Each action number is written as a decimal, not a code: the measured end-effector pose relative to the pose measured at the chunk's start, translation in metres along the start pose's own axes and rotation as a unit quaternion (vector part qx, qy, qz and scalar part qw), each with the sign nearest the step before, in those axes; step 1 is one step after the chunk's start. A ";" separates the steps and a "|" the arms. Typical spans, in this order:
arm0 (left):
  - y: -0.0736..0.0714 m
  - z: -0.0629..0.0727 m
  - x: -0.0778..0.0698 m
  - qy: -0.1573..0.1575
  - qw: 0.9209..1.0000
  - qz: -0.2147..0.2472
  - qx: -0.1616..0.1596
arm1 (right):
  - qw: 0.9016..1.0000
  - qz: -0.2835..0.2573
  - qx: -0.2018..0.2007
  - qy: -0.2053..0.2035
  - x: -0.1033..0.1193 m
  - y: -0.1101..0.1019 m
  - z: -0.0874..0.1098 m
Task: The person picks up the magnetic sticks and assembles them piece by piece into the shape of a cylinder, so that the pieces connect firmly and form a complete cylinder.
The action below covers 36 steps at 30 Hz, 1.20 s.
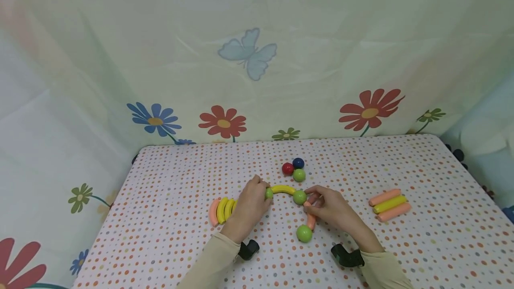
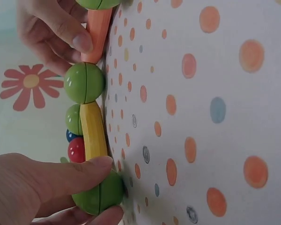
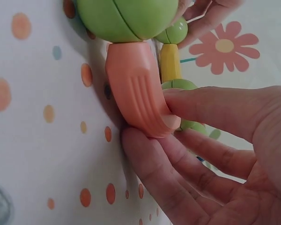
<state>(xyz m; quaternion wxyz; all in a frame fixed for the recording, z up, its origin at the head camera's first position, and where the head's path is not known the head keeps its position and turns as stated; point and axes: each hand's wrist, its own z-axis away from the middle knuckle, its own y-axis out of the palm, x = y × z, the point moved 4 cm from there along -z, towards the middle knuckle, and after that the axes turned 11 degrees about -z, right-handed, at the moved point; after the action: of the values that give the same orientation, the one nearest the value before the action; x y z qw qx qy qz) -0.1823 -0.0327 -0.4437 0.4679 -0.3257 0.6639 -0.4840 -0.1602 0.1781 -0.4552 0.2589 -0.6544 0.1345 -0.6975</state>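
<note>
My left hand (image 1: 250, 204) grips a green ball (image 2: 99, 193) between thumb and fingers. A yellow curved stick (image 1: 283, 188) runs from that ball to a second green ball (image 1: 299, 197) on its right. My right hand (image 1: 331, 206) pinches a salmon-pink curved stick (image 3: 136, 89), thumb on one side and fingers on the other. One end of this pink stick meets a third green ball (image 1: 304, 233) on the near side. Its other end is right at the second green ball, partly hidden by the right fingers in the head view.
Behind the joined pieces sit a red ball (image 1: 287, 169), a blue ball (image 1: 298, 163) and a green ball (image 1: 299, 175). Curved yellow sticks (image 1: 221, 211) and a pink curved stick (image 1: 213, 212) lie beside the left hand. Straight pink and yellow sticks (image 1: 389, 204) lie at right on the dotted table (image 1: 160, 235).
</note>
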 end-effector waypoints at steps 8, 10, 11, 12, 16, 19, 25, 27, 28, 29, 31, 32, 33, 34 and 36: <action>0.002 0.000 0.004 -0.015 1.000 0.015 0.008 | 1.000 -0.006 0.019 -0.017 0.003 0.003 -0.002; 0.001 0.000 0.005 -0.013 1.000 0.018 0.009 | 0.999 -0.018 0.031 -0.005 0.004 0.003 -0.002; 0.001 0.000 0.006 -0.010 1.000 0.018 0.009 | 0.999 -0.025 0.041 0.003 0.004 0.004 -0.002; 0.001 0.000 0.006 -0.007 1.000 0.021 0.009 | 0.998 -0.034 0.052 0.012 0.004 0.005 -0.001; 0.001 0.001 0.008 0.006 0.999 0.034 0.009 | 0.994 -0.055 0.086 0.038 0.008 0.006 -0.001; 0.002 0.002 0.009 0.007 0.999 0.048 0.014 | 0.995 -0.045 0.087 0.024 0.013 0.008 -0.005; -0.003 0.007 0.010 -0.007 0.998 0.058 -0.001 | 0.996 -0.024 0.077 -0.040 0.020 0.013 -0.016; -0.008 0.012 0.012 -0.015 0.999 0.050 -0.014 | 0.995 -0.024 0.081 -0.058 0.021 0.015 -0.020; -0.012 0.014 0.012 -0.019 0.999 0.043 -0.020 | 0.995 -0.022 0.082 -0.060 0.022 0.016 -0.021; -0.015 0.017 0.014 -0.025 0.999 0.036 -0.023 | 0.995 -0.021 0.082 -0.059 0.021 0.017 -0.022; -0.022 0.024 0.017 -0.037 0.999 0.015 -0.027 | 0.995 -0.018 0.081 -0.054 0.021 0.017 -0.023; -0.024 0.027 0.020 -0.048 0.999 0.007 -0.025 | 0.995 -0.018 0.079 -0.052 0.020 0.017 -0.023; -0.027 0.030 0.022 -0.056 0.998 0.001 -0.024 | 0.996 -0.019 0.078 -0.048 0.019 0.017 -0.024; -0.029 0.034 0.024 -0.064 0.998 -0.002 -0.021 | 0.996 -0.019 0.076 -0.043 0.018 0.018 -0.024; -0.032 0.040 0.028 -0.075 0.997 -0.002 -0.013 | 0.996 -0.022 0.075 -0.042 0.017 0.018 -0.024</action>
<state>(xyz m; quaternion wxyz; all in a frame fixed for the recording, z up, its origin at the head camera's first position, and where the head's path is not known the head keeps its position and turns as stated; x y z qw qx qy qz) -0.1549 -0.0814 -0.4260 0.5111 -0.3691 0.6323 -0.4503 -0.1804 0.1506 -0.4525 0.2974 -0.6646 0.0567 -0.6831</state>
